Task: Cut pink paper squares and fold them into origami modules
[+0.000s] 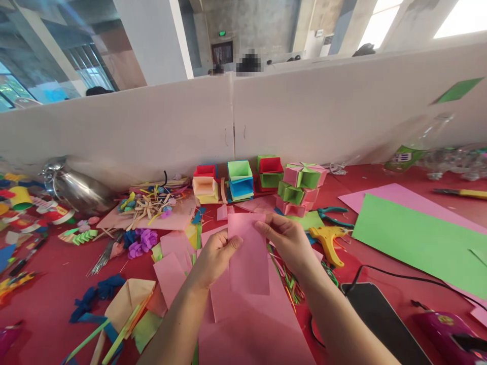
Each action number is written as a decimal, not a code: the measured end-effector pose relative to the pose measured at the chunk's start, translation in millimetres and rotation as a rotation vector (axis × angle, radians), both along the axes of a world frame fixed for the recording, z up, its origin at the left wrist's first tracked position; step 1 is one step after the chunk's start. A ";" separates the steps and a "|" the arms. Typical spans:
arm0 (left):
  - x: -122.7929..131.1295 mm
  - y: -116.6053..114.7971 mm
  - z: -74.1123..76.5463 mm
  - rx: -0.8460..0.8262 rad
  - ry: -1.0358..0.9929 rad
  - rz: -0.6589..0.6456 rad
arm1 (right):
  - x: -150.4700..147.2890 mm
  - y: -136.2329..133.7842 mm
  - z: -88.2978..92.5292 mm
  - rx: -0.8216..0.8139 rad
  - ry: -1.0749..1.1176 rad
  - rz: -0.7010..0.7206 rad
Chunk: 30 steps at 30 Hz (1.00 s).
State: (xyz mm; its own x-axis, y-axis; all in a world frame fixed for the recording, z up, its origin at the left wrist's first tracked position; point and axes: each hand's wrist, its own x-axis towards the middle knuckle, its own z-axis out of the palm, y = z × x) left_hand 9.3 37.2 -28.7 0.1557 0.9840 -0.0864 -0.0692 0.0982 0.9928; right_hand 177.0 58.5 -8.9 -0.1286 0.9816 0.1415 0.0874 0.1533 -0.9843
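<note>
Between my two hands I hold up a pink rectangle of paper (249,258). My left hand (217,256) pinches its left edge, thumb on the near face. At the top right corner my right hand (283,238) grips the same paper between thumb and fingers. Below it lie larger pink sheets (258,329), and more pink pieces (173,276) are spread to the left. Just beyond my hands stand folded paper boxes: a red and peach stack (205,185), a green and blue stack (240,181), and a pink and green cluster (302,187).
A yellow glue gun (329,243) and teal pliers (337,215) lie right of my hands, near a green sheet (422,243) and a black phone-like slab (384,324). Leftward are a metal jug (81,187), craft sticks (148,210) and purple paper flowers (142,242). A white partition (152,126) stands behind.
</note>
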 end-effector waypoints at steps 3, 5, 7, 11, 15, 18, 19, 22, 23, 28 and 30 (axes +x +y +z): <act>-1.5 -0.4 1.1 0.073 0.039 0.090 | 0.2 -0.8 -0.4 -0.003 -0.016 0.026; -2.8 -0.9 2.6 0.120 0.111 0.127 | 0.1 -1.3 -1.5 -0.017 -0.024 0.071; -3.3 -1.6 4.8 0.169 0.200 0.108 | -0.1 -1.9 -2.1 -0.039 -0.024 0.105; -1.2 -3.4 7.1 0.164 0.232 0.010 | 0.1 -2.8 -0.1 -0.049 -0.023 0.052; 1.2 -2.6 3.8 0.100 0.162 -0.044 | 0.7 -3.2 2.8 -0.034 -0.018 0.007; 0.8 -0.5 0.7 0.114 0.091 0.107 | -0.3 -2.8 1.4 -0.079 -0.013 0.071; 0.3 0.0 0.1 0.114 0.066 0.136 | -0.6 -2.6 0.5 -0.096 -0.009 0.092; -0.9 0.5 0.4 0.062 -0.001 0.058 | -0.1 -1.8 -1.2 -0.109 0.054 0.067; -1.2 0.3 1.0 0.031 -0.019 0.001 | 0.7 -1.5 -0.9 -0.103 0.087 0.041; -1.2 -0.3 5.0 -0.054 -0.052 -0.186 | 7.6 0.2 5.0 -0.042 0.136 -0.115; -1.5 -0.3 6.0 -0.055 -0.036 -0.194 | 9.4 0.6 6.4 -0.024 0.120 -0.147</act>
State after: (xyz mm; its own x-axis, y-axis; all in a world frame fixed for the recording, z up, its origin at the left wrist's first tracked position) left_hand 7.8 37.0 -22.8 0.3462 0.9290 -0.1305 -0.0786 0.1673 0.9828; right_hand 186.3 59.1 -2.6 0.0329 0.9918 0.1234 -0.0109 0.1238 -0.9923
